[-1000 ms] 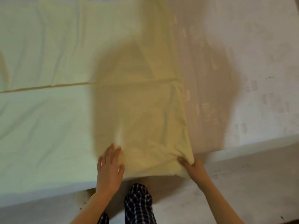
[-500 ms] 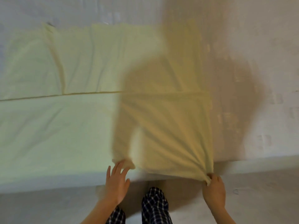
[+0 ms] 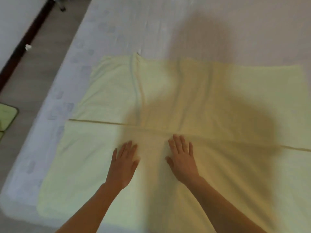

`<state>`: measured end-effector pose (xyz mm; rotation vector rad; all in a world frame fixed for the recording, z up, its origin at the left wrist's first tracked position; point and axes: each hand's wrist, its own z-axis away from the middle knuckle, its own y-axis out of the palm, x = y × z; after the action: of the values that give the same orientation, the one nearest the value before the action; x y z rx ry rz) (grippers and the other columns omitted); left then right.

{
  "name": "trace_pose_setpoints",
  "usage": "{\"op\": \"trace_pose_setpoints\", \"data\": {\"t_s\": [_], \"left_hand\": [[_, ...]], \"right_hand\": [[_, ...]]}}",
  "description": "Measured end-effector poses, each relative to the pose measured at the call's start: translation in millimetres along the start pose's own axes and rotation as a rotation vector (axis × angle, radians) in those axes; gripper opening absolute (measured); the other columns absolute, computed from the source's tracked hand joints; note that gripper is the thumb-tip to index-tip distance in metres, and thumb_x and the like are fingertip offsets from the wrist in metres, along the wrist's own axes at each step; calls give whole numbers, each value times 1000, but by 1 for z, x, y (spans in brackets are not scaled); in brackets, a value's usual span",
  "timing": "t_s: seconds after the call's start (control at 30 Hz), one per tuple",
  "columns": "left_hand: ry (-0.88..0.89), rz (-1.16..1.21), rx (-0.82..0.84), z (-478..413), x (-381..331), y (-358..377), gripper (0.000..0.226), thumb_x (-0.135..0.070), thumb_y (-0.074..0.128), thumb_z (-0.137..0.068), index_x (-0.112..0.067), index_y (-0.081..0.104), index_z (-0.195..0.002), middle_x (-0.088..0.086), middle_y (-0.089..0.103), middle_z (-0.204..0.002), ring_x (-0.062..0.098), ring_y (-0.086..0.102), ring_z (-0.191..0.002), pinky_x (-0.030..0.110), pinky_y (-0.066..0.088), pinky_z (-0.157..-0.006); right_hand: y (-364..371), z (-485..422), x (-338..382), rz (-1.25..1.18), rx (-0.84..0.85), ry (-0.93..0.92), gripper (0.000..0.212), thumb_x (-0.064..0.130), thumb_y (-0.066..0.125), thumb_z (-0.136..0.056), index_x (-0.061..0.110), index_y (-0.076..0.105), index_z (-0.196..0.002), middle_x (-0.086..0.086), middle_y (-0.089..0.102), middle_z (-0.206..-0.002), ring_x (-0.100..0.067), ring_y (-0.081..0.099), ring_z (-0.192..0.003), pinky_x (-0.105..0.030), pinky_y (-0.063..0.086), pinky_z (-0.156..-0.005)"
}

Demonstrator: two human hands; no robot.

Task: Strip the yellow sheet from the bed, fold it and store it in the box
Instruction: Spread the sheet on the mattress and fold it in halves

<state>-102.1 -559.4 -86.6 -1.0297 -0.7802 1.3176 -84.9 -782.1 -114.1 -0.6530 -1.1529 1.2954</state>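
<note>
On the bare mattress, the yellow sheet lies spread flat, off the bed's corners and doubled. A straight fold edge runs left to right across its middle, with the near layer lying over the far one. The far part carries a few long creases running away from the person. The sheet's left side stops short of the mattress edge.

Left hand and right hand: both palm-down on the near layer, just short of the fold edge. Fingers are straight and slightly spread, gripping nothing. The hands are near each other but apart, with a strip of cloth between them. Judged purpose: flat palms press and smooth the layers so the fold sits square before the next doubling. A pinch here would only bunch the cloth.

Stage, as judged: stripping done, folding partway, sheet too wide for storing. The next fold likely needs a side edge or corners taken up and carried across.

Box not in view. Floor lies to the left, with a green mat at the frame edge. The person's shadow darkens the middle of the sheet. Picture somewhat blurred.
</note>
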Motion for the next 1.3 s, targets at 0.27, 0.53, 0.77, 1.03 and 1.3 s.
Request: {"op": "trace_pose_setpoints", "data": {"t_s": [0.27,0.53,0.77,1.03,1.3], "left_hand": [[-284,63,-85,-151,181,-23,62,-45,31,-99,-23,9,-152,8,1,-161,24,4,-148,48,8,-117],[-644,585,-381,-278,227,-80,76,-56,65,-78,-11,41,-134,13,46,-136,31,44,-126,44,35,-102],[-485,715,-377,-303,286,-101,36,-34,57,-91,-3,67,-107,20,66,-102,35,61,-102,33,41,-78],[-530,971,-171,-320,290,-105,32,-45,56,-90,-14,61,-97,1,59,-83,15,52,-65,25,38,-54],[-356,1441,148,-370,277,-151,40,-22,77,-69,-15,64,-106,0,75,-94,15,72,-84,24,57,-60]], "right_hand": [[15,-188,57,48,-298,368,72,55,17,-94,11,8,-151,-4,1,-160,-26,-6,-147,-57,-11,-113],[25,-196,57,90,-381,430,72,50,21,-91,7,22,-148,-7,16,-158,-27,8,-147,-52,-6,-115],[20,-194,60,81,-385,439,71,52,23,-90,10,30,-146,-5,24,-156,-25,16,-146,-50,-2,-116],[-25,-294,65,27,-412,518,75,56,19,-93,9,14,-150,-5,7,-160,-25,1,-147,-55,-8,-114],[-19,-338,62,39,-462,580,76,56,20,-90,7,18,-149,-9,13,-159,-28,5,-147,-52,-4,-115]]}}
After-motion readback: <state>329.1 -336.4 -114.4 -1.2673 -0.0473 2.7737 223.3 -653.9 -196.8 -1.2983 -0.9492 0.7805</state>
